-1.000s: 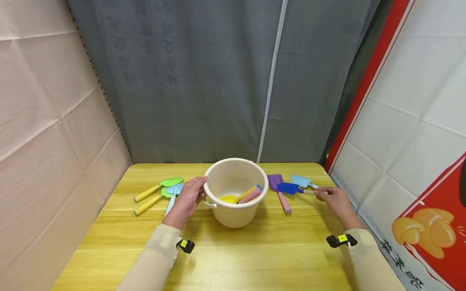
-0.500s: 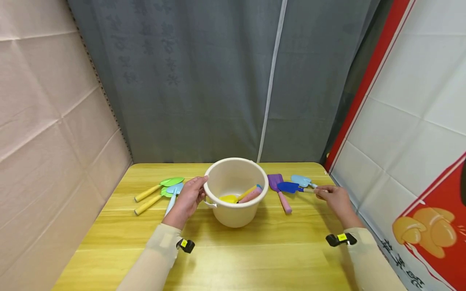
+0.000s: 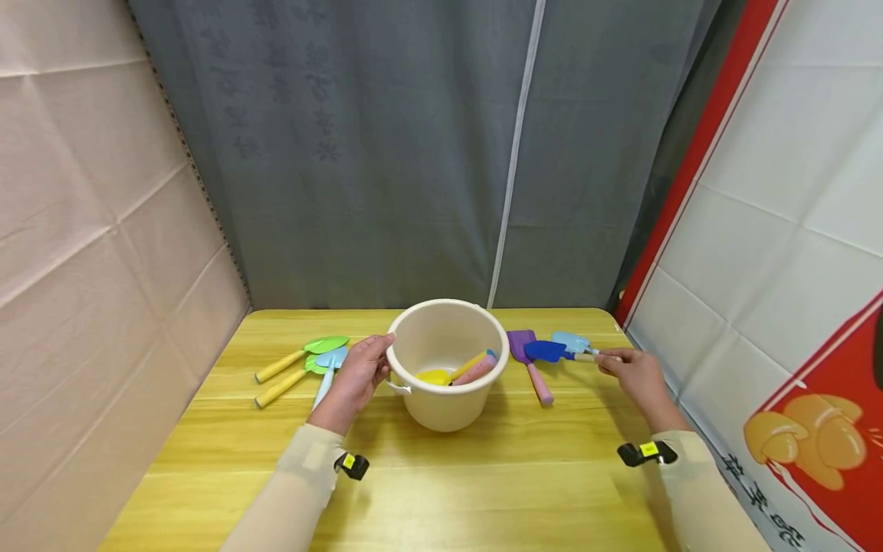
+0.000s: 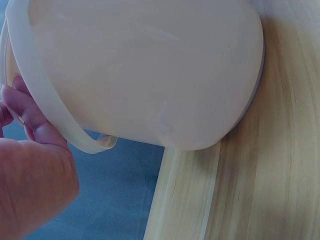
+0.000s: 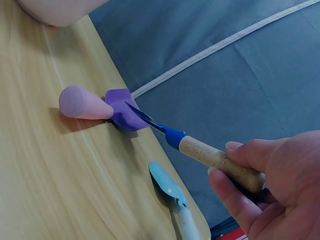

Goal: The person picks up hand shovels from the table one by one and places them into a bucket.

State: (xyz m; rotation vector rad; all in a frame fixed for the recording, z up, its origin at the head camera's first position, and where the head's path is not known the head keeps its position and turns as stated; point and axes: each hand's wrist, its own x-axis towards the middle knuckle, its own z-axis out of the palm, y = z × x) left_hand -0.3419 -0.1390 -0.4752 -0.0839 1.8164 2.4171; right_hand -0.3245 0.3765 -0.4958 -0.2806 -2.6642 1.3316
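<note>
A cream bucket [image 3: 448, 406] stands at the middle of the table, tilted slightly toward me. My left hand [image 3: 357, 379] grips its rim on the left side, fingers curled over the edge. Inside the bucket lie a yellow shovel [image 3: 433, 377] and a pink handle [image 3: 476, 370]. My right hand [image 3: 635, 378] pinches the wooden handle of a blue trowel [image 3: 547, 351] between thumb and fingers. In the right wrist view the blue trowel's handle [image 5: 215, 159] is raised above the table, its blade pointing over a purple shovel [image 5: 125, 110] with a pink handle.
To the right lies a light blue shovel [image 3: 569, 342], partly behind the trowel. Left of the bucket are two green shovels [image 3: 326, 345] with yellow handles and another light blue shovel [image 3: 333, 358]. A grey curtain [image 3: 372, 153] hangs behind the wooden table [image 3: 483, 491].
The blue trowel and my right hand have shifted very slightly, with the trowel a little higher. My left hand and the bucket stay where they were.
</note>
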